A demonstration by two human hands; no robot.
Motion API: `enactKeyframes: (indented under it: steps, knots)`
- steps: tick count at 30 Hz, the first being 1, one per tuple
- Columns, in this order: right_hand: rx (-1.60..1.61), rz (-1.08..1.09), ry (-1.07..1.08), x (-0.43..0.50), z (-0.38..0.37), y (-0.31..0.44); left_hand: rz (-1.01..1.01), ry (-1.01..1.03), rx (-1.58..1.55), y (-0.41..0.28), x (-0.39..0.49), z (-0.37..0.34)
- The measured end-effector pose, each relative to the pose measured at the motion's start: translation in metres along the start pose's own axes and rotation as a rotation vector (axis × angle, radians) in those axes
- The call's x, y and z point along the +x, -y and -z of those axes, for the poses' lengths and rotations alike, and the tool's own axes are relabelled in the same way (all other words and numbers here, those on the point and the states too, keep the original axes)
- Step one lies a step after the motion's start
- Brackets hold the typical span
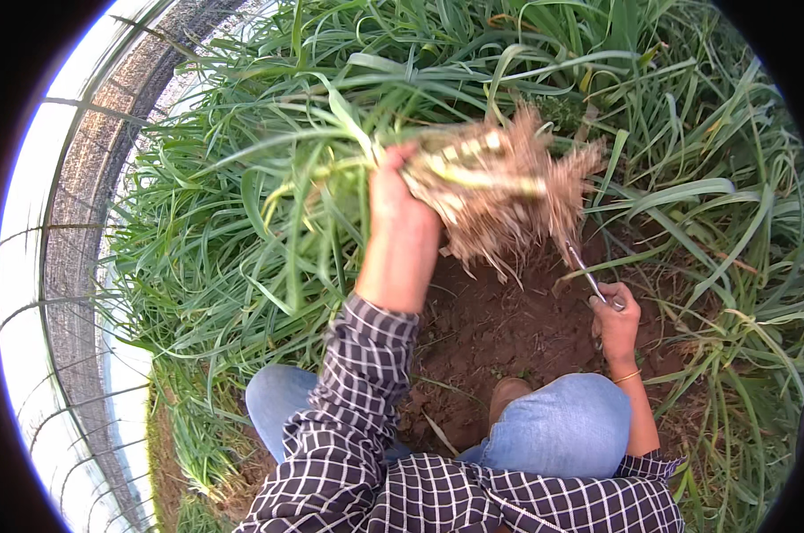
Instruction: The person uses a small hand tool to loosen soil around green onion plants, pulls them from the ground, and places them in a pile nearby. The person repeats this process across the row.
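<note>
My left hand [402,206] is closed around a bunch of uprooted allium-like plants [495,180], held above the bare soil. Their long green leaves spread to the left of the fist. Pale stalks, dry brown sheaths and roots stick out to the right, blurred by motion. Lower on the right, my right hand [618,323] grips a slim metal tool [585,270] that points up and left. Its far end meets or passes behind the brown root end; I cannot tell which, nor whether it has a blade.
Brown soil [508,326] lies before my bent knees [561,420], with a brown shoe [506,398] on it. Dense green leaves [228,200] stand ahead and on both sides. Pulled plants [205,460] lie at lower left. A ribbed greenhouse wall [75,266] curves along the left.
</note>
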State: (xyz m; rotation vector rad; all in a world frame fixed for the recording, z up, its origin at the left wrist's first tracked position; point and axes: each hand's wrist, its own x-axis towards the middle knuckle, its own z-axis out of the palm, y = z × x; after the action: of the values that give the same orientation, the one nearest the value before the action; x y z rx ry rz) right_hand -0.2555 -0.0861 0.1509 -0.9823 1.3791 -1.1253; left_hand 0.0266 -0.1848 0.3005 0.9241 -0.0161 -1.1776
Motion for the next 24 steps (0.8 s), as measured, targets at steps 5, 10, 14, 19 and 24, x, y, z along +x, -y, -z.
enactKeyframes:
  steps: [5, 10, 14, 19, 24]
  knots:
    - [0.056, 0.081, 0.065, 0.003, 0.007, 0.051, -0.45, 0.088, 0.2, -0.103, -0.022, -0.073]
    - [0.067, 0.098, 0.156, 0.006, -0.01, 0.081, -0.762, 0.14, 0.251, -0.248, -0.05, -0.079]
    - [0.03, 0.13, 0.299, 0.016, -0.039, 0.091, -0.967, 0.046, 0.244, -0.379, -0.09, -0.016]
    - [-0.145, 0.11, 0.548, 0.036, -0.111, 0.11, -1.186, -0.189, 0.193, -0.515, -0.185, 0.13]
    - [-0.316, 0.094, 0.745, 0.05, -0.19, 0.139, -1.402, -0.444, 0.135, -0.592, -0.33, 0.286]
